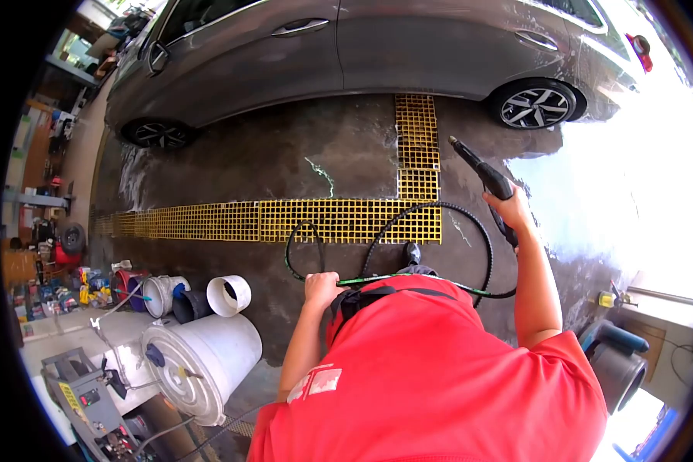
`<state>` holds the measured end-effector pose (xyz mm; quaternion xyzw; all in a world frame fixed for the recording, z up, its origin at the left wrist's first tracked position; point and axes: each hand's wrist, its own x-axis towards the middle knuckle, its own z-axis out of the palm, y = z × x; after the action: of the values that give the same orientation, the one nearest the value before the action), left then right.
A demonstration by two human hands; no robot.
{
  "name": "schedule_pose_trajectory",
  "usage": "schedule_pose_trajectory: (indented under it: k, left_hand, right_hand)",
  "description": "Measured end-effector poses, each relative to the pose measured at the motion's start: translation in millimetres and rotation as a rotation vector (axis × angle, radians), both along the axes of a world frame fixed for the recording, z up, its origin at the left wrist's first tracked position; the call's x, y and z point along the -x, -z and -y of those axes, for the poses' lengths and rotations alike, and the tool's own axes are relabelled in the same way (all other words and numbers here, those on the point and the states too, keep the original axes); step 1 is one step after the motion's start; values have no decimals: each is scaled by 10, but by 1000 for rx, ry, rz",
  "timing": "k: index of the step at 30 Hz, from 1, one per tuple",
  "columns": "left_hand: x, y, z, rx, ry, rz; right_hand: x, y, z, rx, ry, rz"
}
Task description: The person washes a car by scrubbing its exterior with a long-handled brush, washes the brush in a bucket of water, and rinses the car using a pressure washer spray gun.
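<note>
My right hand (510, 208) is closed around the grip of a black spray gun (485, 171), whose nozzle points up and left toward the car. Near my waist, my left hand (323, 290) is wrapped round a green and black hose (377, 280). The hose crosses in front of my red shirt, and black loops of it (487, 239) lie over the floor and the yellow grating. A grey car (408, 54) stands side-on ahead, with wet streaks and some foam near its rear. Its rear wheel (534, 106) is beyond the nozzle, to the right.
Yellow floor grating (208, 222) runs across the wet floor, with a branch toward the car. At the left are a large lidded white barrel (235, 350), several buckets and a control box (92, 396). A grey cylindrical machine (617, 369) stands at the lower right.
</note>
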<state>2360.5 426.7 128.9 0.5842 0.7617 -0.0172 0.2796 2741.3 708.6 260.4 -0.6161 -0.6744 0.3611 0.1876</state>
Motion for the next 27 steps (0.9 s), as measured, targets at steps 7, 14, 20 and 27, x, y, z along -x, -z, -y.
schedule_pose_trajectory:
  k: [7,14,20,27]
  left_hand:
    - [-30,-2,89,30,-35,7]
    - [-21,43,142,-8,-14,3]
    - [-3,204,162,-42,21,14]
    - [9,171,91,-31,49,-14]
  right_hand:
    - [54,-13,38,-8,-28,-27]
    - [14,9,61,-10,-42,-9]
    - [-103,24,120,-37,-19,-12]
    - [-176,33,136,-54,12,-16]
